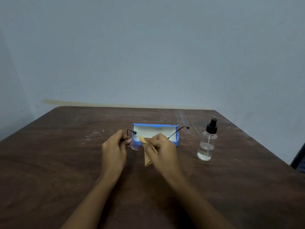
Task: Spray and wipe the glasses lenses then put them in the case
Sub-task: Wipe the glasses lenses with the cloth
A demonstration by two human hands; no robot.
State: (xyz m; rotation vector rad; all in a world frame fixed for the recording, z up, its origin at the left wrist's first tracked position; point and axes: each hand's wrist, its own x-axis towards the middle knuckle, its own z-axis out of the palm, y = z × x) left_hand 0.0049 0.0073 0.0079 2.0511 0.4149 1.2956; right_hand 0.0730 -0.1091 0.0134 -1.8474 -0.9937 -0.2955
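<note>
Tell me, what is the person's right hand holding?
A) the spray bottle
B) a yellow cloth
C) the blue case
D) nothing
B: the right hand pinches a yellow cloth against a lens of the glasses, which the left hand grips; the spray bottle stands apart on the table.

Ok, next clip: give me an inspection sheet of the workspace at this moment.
Surface: dark brown wooden table, scuffed, pale smears.
Job's things: round wire-framed glasses held above the table; yellow cloth against one lens; open blue case with white lining behind them; clear spray bottle with black pump, upright, right of the case.
Clutter: nothing seen.
Hands: left hand grips the glasses frame; right hand pinches the cloth.
Cables: nothing seen.
Surroundings: plain grey-blue wall; dark object at right edge, unidentifiable.
</note>
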